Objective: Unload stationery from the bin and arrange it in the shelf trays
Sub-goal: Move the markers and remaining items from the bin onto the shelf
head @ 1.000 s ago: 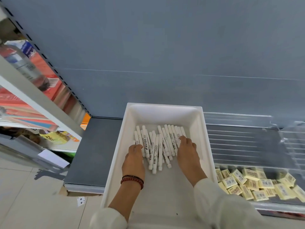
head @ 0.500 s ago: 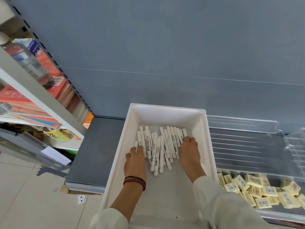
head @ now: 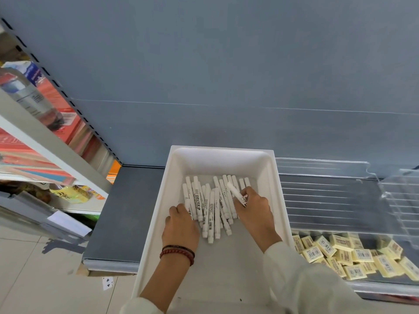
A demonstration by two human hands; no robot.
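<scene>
A white tray (head: 269, 168) sits on the grey shelf and holds several white pens (head: 210, 205) lying roughly lengthwise in a loose bunch. My left hand (head: 180, 225), with bead bracelets at the wrist, rests against the left side of the bunch, fingers touching the pens. My right hand (head: 254, 209) is at the bunch's right side and pinches one white pen (head: 235, 191), lifted and angled across the others.
The grey shelf (head: 118, 223) is bare left of the tray. To the right a clear ribbed divider tray (head: 328, 196) holds several yellow erasers (head: 344, 252) at its front. Left is another shelf unit (head: 45, 150) with packaged goods. A blue back panel rises behind.
My right hand has picked one pen up out of the bunch and tilted it. My left hand stays at the bunch's left edge. The camera has moved closer.
</scene>
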